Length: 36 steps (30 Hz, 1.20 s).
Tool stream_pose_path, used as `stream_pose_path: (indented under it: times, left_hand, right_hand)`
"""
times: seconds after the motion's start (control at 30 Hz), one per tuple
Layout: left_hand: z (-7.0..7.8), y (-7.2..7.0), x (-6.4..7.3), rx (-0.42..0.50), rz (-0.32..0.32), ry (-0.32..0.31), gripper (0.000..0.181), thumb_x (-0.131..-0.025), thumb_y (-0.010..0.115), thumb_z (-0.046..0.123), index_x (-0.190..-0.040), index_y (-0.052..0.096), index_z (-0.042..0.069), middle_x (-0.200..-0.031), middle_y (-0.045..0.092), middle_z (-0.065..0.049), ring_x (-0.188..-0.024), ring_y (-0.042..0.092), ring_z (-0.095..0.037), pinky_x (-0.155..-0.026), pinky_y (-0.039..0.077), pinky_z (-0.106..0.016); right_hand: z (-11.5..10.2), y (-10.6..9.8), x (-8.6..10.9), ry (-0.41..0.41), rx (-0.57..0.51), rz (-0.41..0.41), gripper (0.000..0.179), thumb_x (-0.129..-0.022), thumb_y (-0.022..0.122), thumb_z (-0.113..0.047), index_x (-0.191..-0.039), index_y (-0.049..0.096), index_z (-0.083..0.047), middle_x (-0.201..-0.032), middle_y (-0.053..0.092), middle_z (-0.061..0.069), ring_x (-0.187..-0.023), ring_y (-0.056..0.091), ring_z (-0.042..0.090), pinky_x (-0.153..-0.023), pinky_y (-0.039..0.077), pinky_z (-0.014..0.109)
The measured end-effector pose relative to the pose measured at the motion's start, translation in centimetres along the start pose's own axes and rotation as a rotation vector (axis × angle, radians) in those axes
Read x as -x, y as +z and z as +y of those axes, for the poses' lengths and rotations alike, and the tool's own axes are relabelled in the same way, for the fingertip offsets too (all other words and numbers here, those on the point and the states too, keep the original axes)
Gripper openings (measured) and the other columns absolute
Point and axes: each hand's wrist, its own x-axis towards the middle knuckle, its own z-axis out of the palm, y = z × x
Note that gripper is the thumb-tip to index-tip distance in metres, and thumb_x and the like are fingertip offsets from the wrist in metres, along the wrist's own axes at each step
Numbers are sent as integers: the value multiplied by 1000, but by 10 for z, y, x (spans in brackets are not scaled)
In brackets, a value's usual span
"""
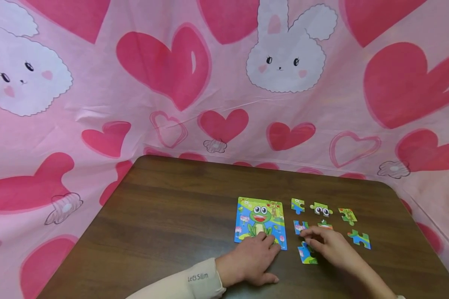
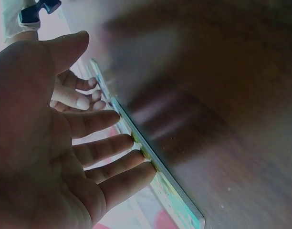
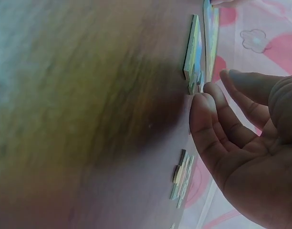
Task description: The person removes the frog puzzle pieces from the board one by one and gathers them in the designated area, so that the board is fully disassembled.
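Observation:
A square frog picture board (image 1: 243, 216), showing a green frog on blue water, lies flat on the table. My left hand (image 1: 252, 257) rests on its near edge with outstretched fingertips; the left wrist view shows those fingers (image 2: 112, 148) along the board's rim. To the right, my right hand (image 1: 334, 247) is bent over the jigsaw pieces. Its fingertips are by a blue-and-pink flower piece (image 1: 299, 226) and just above a blue-green piece (image 1: 306, 255). In the right wrist view, thumb and fingers (image 3: 203, 119) stand apart, with no piece visible between them.
More pieces lie loose around the right hand: a frog-eyes piece (image 1: 321, 210), a corner piece (image 1: 297, 205), a tree piece (image 1: 347, 216), a mouth piece (image 1: 324, 225) and a blue-green piece (image 1: 360, 239). The brown table (image 1: 164, 207) meets a pink heart-printed cloth (image 1: 224, 95) behind.

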Motion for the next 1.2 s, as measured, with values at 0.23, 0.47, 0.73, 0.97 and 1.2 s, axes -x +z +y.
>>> stream_pose_path:
  times: [0.23, 0.47, 0.73, 0.97, 1.2]
  left_hand:
    - [1, 0, 1, -30, 8, -4, 72, -90, 53, 75, -142, 50, 25, -135, 51, 7, -116, 49, -11, -85, 52, -23]
    - [5, 0, -1, -52, 11, -31, 74, -91, 49, 77, -144, 50, 25, -130, 52, 6, -109, 50, -11, -78, 51, -22]
    - [13, -1, -6, -120, -6, -54, 82, -90, 46, 80, -148, 48, 22, -135, 51, 8, -114, 50, -11, -86, 51, -22]
    - [16, -1, -6, -107, -37, -71, 84, -89, 45, 81, -147, 49, 21, -138, 50, 8, -118, 51, -13, -92, 51, -26]
    - [20, -2, -7, -117, -44, -73, 87, -87, 44, 84, -146, 51, 20, -136, 52, 5, -112, 53, -11, -79, 53, -23]
  right_hand:
    - [-3, -3, -5, 13, -38, -5, 14, -99, 67, -28, -111, 73, -27, -113, 74, -7, -96, 62, -2, -80, 52, 25]
    - [-9, -4, -16, 79, -185, -30, 23, -100, 65, -28, -119, 71, -17, -112, 74, 1, -87, 65, 2, -72, 54, 22]
    - [-17, -2, -31, 34, -218, -27, 26, -101, 63, -30, -121, 70, -15, -117, 72, 5, -84, 66, 10, -70, 54, 24]
    - [-31, 6, -47, -19, -259, -60, 26, -103, 61, -27, -123, 69, -13, -118, 71, 8, -91, 68, 17, -71, 56, 25]
    - [-42, 17, -64, -65, -305, -107, 28, -104, 59, -27, -124, 69, -11, -121, 70, 11, -88, 67, 19, -73, 56, 28]
